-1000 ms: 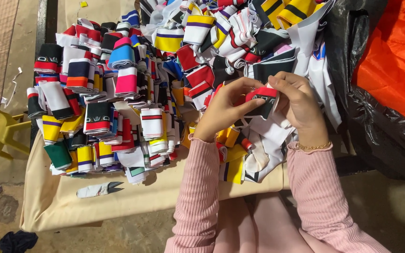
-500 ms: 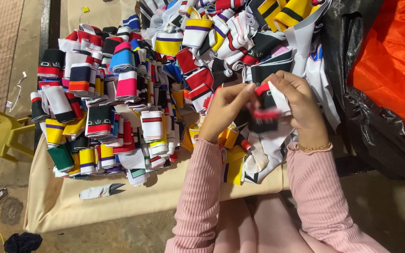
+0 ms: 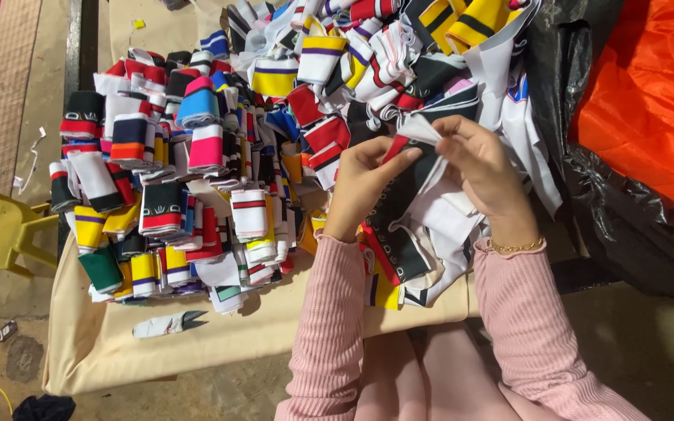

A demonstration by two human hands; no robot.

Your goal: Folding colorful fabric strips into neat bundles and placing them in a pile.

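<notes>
Both hands pinching the top end of a black strip (image 3: 403, 210) with red-and-white edging. Left hand (image 3: 362, 183) and right hand (image 3: 481, 168) have their fingers closed on it. It hangs over the table (image 3: 196, 343), long axis running from upper right down toward the person, beside the pile (image 3: 220, 148) of folded striped bands.

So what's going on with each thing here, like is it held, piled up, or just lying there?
Left hand: pinching the black, red and white striped fabric strip.
Right hand: gripping the strip's white end.
Striped fabric strip: stretched between both hands, unfolded.
Colourful folded knit fabric bands: heaped in a pile.
Small paper-wrapped snips: lying apart on the beige cloth.
Black plastic bag: open, orange fabric inside.
</notes>
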